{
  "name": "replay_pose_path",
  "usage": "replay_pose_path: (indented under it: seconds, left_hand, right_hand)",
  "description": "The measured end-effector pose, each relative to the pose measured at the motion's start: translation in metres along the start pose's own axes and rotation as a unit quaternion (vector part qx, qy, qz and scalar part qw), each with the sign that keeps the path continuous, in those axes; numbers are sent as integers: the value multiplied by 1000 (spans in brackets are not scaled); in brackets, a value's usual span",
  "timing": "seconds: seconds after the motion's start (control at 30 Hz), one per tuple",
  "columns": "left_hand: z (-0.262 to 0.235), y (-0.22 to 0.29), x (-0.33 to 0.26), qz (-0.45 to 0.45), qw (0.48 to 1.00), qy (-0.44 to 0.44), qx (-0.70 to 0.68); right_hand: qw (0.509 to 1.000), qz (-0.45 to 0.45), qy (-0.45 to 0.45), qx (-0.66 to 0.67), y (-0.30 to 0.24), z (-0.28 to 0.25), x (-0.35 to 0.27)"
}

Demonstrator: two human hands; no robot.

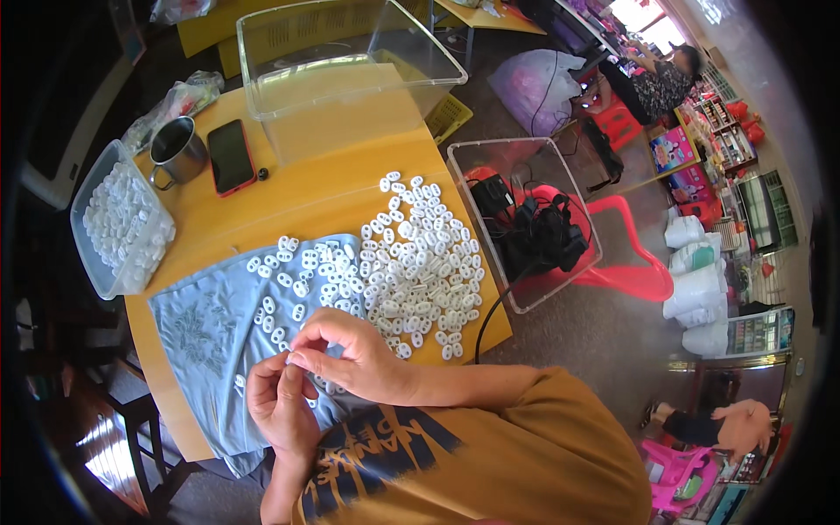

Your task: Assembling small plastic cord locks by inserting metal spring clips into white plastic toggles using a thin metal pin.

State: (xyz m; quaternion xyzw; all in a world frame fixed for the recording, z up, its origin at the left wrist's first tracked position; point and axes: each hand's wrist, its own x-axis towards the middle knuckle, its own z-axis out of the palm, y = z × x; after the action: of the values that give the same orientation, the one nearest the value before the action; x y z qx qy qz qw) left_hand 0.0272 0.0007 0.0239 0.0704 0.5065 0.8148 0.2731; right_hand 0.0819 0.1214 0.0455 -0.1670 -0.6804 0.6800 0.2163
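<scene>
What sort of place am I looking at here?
Probably a small workshop, perhaps within a shop: a heap of white two-holed pieces is spread over a wooden table, and bulky white sacks stand on the floor.

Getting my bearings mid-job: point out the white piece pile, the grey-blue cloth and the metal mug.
White piece pile (424, 273), head view: on pieces near its middle.
Grey-blue cloth (207, 378), head view: bare left part.
Metal mug (186, 160), head view: outer side wall.
</scene>
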Motion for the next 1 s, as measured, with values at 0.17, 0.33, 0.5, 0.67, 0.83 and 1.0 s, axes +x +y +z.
replay_pose_path:
  seconds: [0.17, 0.33, 0.5, 0.67, 0.83, 1.0]
  left_hand:
    - [0, 0, -2, 5, 1000, 16, -5]
    - [-8, -1, -6, 16, 1000, 10, 6]
    - [-12, -3, -6, 27, 999, 2, 26]
    - [-12, -3, -7, 10, 1000, -2, 25]
    - [-13, -1, -10, 5, 999, 28, 32]
    - [-19, 3, -10, -29, 998, 10, 56]
  right_hand:
    - [997, -42, -35, -62, 4, 1, -2]
    - [993, -53, -56, -86, 2, 1, -3]
    - [992, -58, -64, -96, 3, 1, -4]
    - [992, -46, -53, -105, 4, 2, -7]
    - [990, -45, -63, -115, 6, 5, -6]
    - [994, -31, -64, -84, 9, 9, -4]
